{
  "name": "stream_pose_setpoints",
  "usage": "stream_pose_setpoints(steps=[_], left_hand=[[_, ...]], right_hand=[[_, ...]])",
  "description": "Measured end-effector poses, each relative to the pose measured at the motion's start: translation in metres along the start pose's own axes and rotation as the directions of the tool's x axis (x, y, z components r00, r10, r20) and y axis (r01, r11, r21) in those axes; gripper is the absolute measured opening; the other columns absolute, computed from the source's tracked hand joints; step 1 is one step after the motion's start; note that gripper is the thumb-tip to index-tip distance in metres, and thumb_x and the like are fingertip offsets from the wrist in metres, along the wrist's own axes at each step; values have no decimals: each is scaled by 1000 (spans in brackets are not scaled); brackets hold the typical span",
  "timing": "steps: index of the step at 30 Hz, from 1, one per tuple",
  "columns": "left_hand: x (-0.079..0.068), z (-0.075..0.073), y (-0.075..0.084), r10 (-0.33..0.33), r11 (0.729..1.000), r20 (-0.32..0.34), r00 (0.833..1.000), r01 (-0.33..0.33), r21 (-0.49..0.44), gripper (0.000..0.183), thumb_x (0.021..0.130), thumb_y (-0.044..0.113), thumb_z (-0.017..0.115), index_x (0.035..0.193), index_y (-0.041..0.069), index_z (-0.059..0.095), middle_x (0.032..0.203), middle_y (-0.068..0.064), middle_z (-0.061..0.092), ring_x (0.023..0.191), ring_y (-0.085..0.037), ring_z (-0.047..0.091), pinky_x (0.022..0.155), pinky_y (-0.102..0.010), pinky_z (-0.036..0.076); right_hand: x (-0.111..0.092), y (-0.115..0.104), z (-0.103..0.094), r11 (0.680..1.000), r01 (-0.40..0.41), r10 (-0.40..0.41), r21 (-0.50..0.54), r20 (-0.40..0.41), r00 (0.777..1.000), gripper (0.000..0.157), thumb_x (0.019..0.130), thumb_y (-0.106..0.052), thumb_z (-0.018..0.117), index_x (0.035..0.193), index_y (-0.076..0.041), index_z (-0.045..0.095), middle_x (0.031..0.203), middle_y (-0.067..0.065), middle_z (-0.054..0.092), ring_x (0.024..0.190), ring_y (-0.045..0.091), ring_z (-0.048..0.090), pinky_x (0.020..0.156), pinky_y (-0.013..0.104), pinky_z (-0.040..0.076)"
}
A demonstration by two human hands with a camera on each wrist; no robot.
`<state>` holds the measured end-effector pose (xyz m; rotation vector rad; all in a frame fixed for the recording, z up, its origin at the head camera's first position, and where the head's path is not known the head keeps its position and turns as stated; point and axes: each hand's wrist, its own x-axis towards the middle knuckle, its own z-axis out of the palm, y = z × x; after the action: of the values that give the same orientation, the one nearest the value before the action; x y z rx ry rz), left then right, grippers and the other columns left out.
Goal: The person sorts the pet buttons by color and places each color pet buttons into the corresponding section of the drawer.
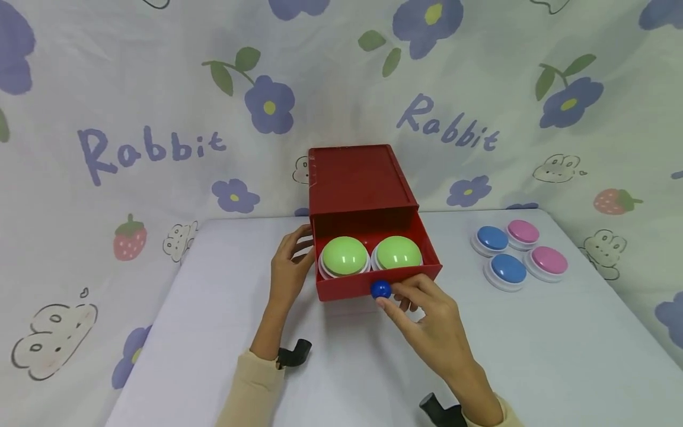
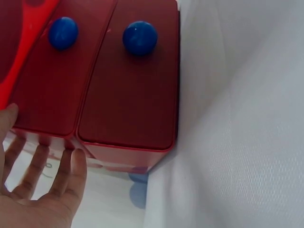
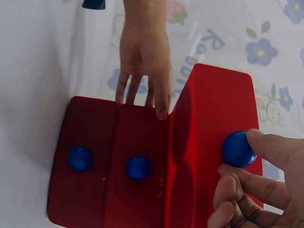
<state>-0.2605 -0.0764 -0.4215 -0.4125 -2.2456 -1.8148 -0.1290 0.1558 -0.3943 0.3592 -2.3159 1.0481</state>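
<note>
A red drawer cabinet [image 1: 354,178] stands at the table's back edge, its top drawer [image 1: 344,290] pulled out. Side by side in that drawer sit two green dome buttons [image 1: 344,256] with white rims. My right hand [image 1: 434,323] pinches the drawer's blue round knob [image 1: 380,289] between thumb and fingers. My left hand [image 1: 290,264] touches the cabinet's left side, thumb at the front edge and fingers extended along the side. Lower down, two closed drawers [image 3: 137,137], each with its own blue knob [image 3: 80,158], show in both wrist views.
To the right of the cabinet are two blue buttons [image 1: 508,269] and two pink buttons [image 1: 549,261] on white bases, grouped on the white table [image 1: 240,249]. A patterned cloth [image 1: 176,107] hangs right behind the table.
</note>
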Motion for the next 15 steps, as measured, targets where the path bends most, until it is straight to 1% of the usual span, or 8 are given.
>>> stream_pose_setpoints(steps=[5,7,11,15], left_hand=[[-3,0,-1,-14,1000,10,1000,14,-14,47,97,10,67,142,8,55,133,-12,56,120,-33,60,98,-46,50],[-3,0,-1,-19,1000,10,1000,19,-12,47,97,10,66,143,8,55,133,-13,56,120,-31,60,98,-46,50],[-3,0,0,-18,1000,-13,1000,18,2,47,97,9,66,142,8,55,133,-13,57,119,-31,61,98,-45,50],[1,2,0,-7,1000,-9,1000,7,2,47,97,10,65,143,8,54,134,-17,55,120,-35,59,99,-48,49]], right_hand=[[4,1,2,1000,9,-9,-13,4,1000,24,77,-16,88,96,-6,77,90,-6,61,75,6,55,62,23,53],[6,2,4,1000,16,-16,-13,1,1000,23,77,-16,88,95,-6,77,89,-5,61,74,6,55,61,24,53],[12,5,7,1000,29,-29,9,-3,1000,23,78,-16,88,95,-5,76,89,-3,61,75,8,56,61,26,54],[18,10,7,999,40,-40,30,-24,999,24,77,-14,88,95,-4,76,89,-2,61,75,8,56,62,26,53]])
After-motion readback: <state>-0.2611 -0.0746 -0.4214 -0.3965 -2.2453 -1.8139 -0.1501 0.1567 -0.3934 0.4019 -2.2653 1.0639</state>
